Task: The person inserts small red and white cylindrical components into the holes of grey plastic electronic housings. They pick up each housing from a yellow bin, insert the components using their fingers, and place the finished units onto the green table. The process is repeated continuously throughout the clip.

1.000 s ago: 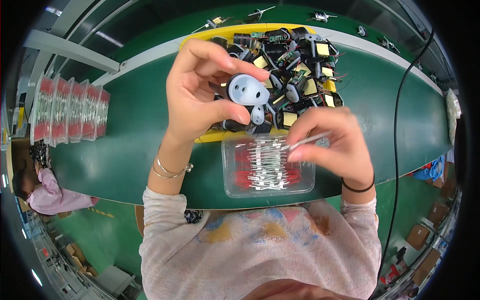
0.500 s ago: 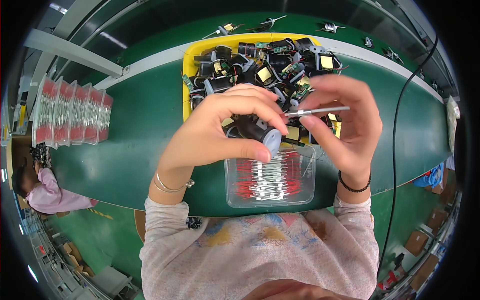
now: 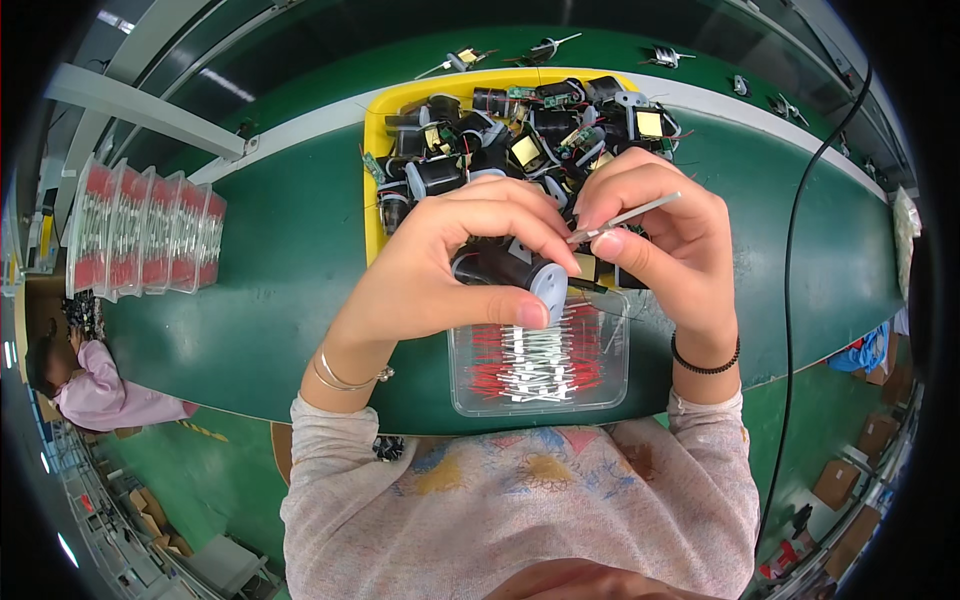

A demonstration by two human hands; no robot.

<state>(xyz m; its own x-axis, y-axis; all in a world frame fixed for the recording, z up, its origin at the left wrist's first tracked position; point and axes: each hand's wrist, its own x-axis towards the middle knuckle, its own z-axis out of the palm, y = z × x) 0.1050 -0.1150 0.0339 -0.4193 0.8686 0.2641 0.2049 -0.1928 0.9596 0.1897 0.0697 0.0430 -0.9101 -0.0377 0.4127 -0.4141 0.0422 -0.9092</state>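
Note:
My left hand (image 3: 425,270) is closed around a black cylindrical part (image 3: 495,266) with a pale grey round end cap (image 3: 549,292), tilted toward me. The thumb presses near the cap; the fingers curl over the top. With thumb and fingers pinched, my right hand (image 3: 672,250) holds a thin whitish stick-like piece (image 3: 645,209) slantwise. Its lower end is close to my left fingertips, but contact there cannot be made out. Below the hands is a clear plastic tray (image 3: 540,409) of thin red-and-white pieces (image 3: 535,365).
A yellow bin (image 3: 374,140) behind my hands is heaped with similar black parts and small green boards. Stacked clear trays (image 3: 145,230) stand at the left. A black cable (image 3: 790,280) hangs on the right. Beyond the table, several parts lie on a green surface. A person in pink (image 3: 110,385) sits far left.
My right hand has moved slightly left, closer to my left hand, and the whitish piece has tilted, its outer end rising. My left hand keeps its hold on the black part.

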